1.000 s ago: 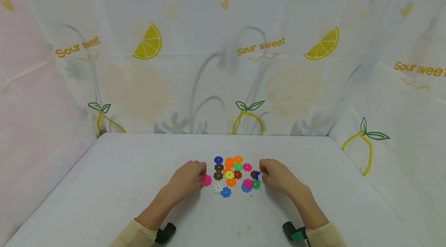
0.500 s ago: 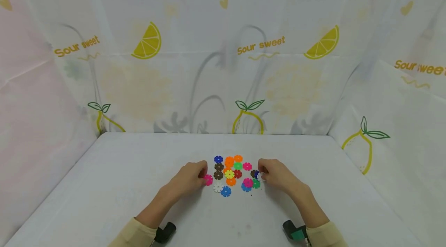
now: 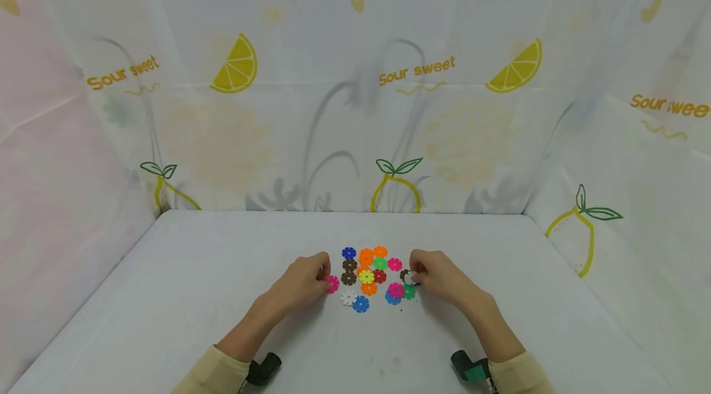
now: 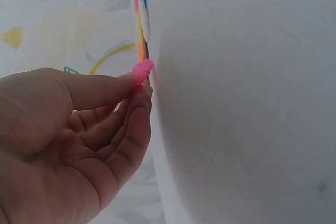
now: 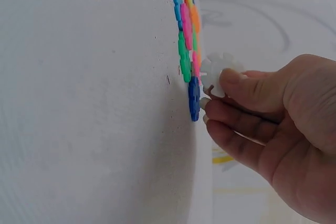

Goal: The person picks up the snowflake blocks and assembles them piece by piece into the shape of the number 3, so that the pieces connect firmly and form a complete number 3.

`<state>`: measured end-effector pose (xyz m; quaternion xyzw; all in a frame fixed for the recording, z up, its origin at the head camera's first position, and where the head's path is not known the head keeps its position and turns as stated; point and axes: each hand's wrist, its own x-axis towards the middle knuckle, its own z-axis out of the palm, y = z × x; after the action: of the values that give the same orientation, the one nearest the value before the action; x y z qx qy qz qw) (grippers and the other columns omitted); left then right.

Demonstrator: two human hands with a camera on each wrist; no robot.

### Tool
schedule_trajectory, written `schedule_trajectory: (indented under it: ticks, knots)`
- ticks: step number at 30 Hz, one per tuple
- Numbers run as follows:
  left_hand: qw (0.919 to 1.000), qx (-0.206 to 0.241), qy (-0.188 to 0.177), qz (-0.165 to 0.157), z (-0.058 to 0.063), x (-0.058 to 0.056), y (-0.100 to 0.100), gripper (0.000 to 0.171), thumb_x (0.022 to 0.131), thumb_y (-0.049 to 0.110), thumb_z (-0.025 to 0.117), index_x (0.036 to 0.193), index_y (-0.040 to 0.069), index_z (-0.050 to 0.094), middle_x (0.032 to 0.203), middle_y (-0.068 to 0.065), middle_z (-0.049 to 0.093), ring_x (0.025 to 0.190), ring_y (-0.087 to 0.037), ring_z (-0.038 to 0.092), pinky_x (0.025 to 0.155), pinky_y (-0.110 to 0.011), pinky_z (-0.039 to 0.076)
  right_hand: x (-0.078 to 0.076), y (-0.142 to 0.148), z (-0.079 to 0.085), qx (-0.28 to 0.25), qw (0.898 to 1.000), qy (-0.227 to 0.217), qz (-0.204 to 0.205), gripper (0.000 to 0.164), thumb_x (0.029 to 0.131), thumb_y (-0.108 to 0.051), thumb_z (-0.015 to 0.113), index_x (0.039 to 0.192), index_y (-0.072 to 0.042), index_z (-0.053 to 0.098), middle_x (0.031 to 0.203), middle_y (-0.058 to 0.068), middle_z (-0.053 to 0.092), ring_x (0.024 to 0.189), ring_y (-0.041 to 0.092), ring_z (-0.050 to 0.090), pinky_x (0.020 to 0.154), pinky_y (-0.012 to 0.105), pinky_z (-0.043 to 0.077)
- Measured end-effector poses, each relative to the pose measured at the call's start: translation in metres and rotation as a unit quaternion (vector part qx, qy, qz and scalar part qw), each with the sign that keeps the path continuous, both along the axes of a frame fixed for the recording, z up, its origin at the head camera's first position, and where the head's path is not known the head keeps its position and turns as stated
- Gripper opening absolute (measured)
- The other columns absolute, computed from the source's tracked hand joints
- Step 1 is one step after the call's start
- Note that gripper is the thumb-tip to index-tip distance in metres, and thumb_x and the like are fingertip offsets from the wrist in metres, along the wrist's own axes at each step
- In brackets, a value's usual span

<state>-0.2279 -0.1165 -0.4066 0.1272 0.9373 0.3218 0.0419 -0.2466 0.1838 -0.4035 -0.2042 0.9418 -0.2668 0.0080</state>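
Note:
My left hand point(image 3: 300, 281) pinches a pink notched plastic snowflake disc point(image 3: 332, 284) between thumb and fingertips at the left edge of a cluster. In the left wrist view that pink disc point(image 4: 142, 71) is tilted and partly covered by the thumb. At the cluster's right side, my right hand point(image 3: 442, 275) pinches a white snowflake disc point(image 3: 410, 277). The right wrist view has this white disc point(image 5: 214, 72) lifted off the table, beside a dark blue disc point(image 5: 194, 98) lying flat. A brown disc point(image 3: 403, 275) is mostly hidden behind the white one.
Between the hands lie several more discs, some overlapping: a yellow disc point(image 3: 366, 276), a red disc point(image 3: 379, 276), a white disc point(image 3: 348, 298) and a blue disc point(image 3: 361, 304). The white table point(image 3: 355, 357) ends at a lemon-print curtain point(image 3: 311, 134).
The white disc has shifted left and up in my right hand and now covers the dark blue one in the head view. My left hand has edged right with the pink disc.

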Motion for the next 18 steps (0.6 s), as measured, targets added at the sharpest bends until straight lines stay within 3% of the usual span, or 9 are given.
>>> schedule_trajectory:
  ticks: [12,18]
  knots:
    - [0.9989,0.039,-0.006,0.025,0.001,-0.004,0.005,0.007,0.089,0.014,0.07,0.089,0.012,0.064,0.074,0.001,0.059,0.068,-0.015,0.052,0.061,-0.024,0.047,0.002,-0.007,0.003,-0.033,0.999,-0.017,0.001,0.015,0.09,-0.006,0.069,0.09,-0.014,0.057,0.077,-0.003,0.062,0.07,0.011,0.055,0.064,0.019,0.049]
    - [0.9973,0.067,-0.025,0.013,0.005,-0.002,0.006,0.009,0.089,0.016,0.07,0.09,0.011,0.063,0.073,0.0,0.059,0.066,-0.015,0.053,0.059,-0.024,0.047,0.004,-0.011,0.005,-0.045,0.999,-0.021,0.013,0.015,0.09,-0.007,0.07,0.092,-0.015,0.057,0.08,-0.004,0.064,0.073,0.013,0.058,0.065,0.019,0.051]
